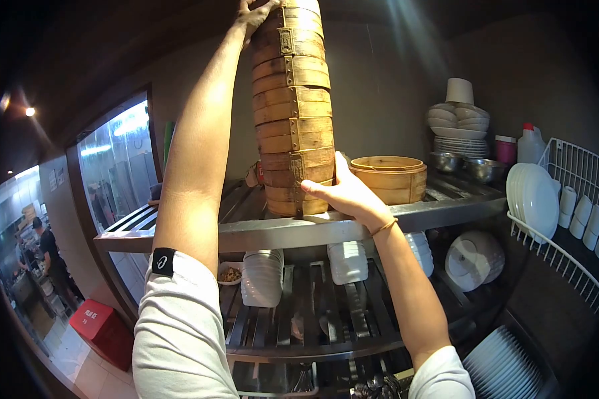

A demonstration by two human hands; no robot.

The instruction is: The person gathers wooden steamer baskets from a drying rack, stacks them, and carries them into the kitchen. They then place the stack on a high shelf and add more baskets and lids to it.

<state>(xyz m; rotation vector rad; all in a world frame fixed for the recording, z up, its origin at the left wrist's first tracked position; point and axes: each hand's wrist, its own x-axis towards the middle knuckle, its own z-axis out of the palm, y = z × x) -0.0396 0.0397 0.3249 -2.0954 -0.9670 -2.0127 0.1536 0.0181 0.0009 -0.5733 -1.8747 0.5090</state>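
A tall stack of round bamboo steamers (294,126) stands upright at the front of the metal rack's upper shelf, its top cut off by the frame edge. High up on its left side, my left hand (253,18) grips the steamers, with part of the fingers out of view. My right hand (353,194) is closed around the lower right side, thumb across the front and fingers behind, near the base. Just right of that hand, another bamboo steamer (389,181) sits on the same shelf.
Bowls and plates (459,130) are piled at the shelf's back right, near metal bowls (484,169). A wire rack (559,243) with plates and cups hangs at right. White bowls (263,279) stand below. A red bin (103,332) and a distant person (52,256) are at left.
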